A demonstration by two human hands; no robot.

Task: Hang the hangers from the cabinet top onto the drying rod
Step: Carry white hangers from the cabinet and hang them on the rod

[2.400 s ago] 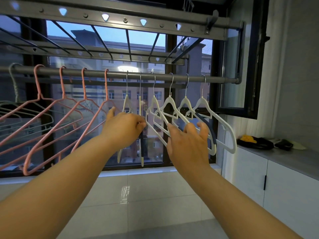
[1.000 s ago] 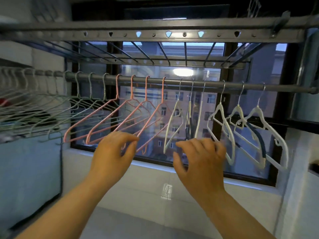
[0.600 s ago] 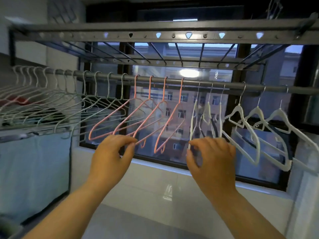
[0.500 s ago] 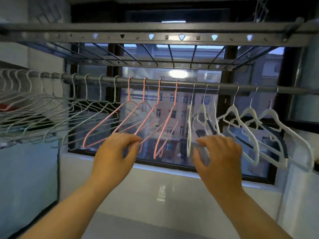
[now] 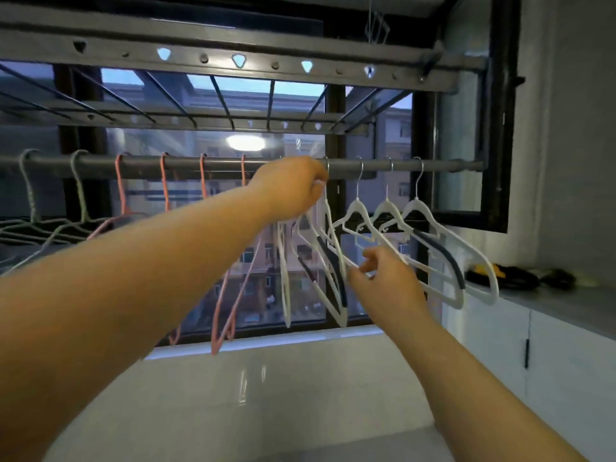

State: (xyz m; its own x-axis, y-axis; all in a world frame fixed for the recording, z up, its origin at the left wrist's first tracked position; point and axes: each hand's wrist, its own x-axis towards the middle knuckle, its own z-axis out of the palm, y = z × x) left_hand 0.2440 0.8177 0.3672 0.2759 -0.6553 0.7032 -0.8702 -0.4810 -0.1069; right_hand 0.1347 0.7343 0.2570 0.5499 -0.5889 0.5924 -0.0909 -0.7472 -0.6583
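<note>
The left hand [image 5: 291, 191] is up just under the drying rod [image 5: 200, 166], fingers curled round the necks of the bunched white hangers [image 5: 335, 295]. These hang edge-on, swung toward seven o'clock. At four o'clock from it, the right hand [image 5: 383, 278] pinches a white arm at the bunch's right edge between thumb and forefinger, the other fingers loosely curled.

Three white hangers [image 5: 388, 211] hang at three o'clock, evenly spaced, and a short bare stretch of rod runs on to its end bracket. At nine o'clock the pink hangers [image 5: 165, 181] follow, then grey hangers [image 5: 30, 185] at the frame's edge. The cabinet top [image 5: 573, 308] sits at four o'clock, with dark items [image 5: 510, 278] at its far edge.
</note>
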